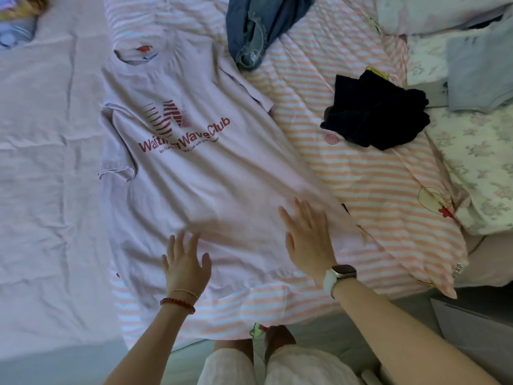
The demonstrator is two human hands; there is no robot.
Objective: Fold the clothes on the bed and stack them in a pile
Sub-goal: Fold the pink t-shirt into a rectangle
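Note:
A pale pink T-shirt point(200, 173) with a red printed logo lies spread flat, front up, on the striped blanket point(369, 173), neck toward the far side. My left hand point(186, 262) rests flat on its lower hem area, fingers spread. My right hand point(308, 234), with a watch on the wrist, presses flat on the shirt's lower right part. Blue jeans point(258, 26) lie crumpled at the far edge. A dark navy garment point(377, 112) sits bunched to the right. A grey-blue folded garment point(480, 68) lies at the far right.
A plain pink sheet point(50, 162) covers the bed's left side. A floral cover point(477, 168) lies on the right. The bed's near edge runs just in front of my legs, with floor below.

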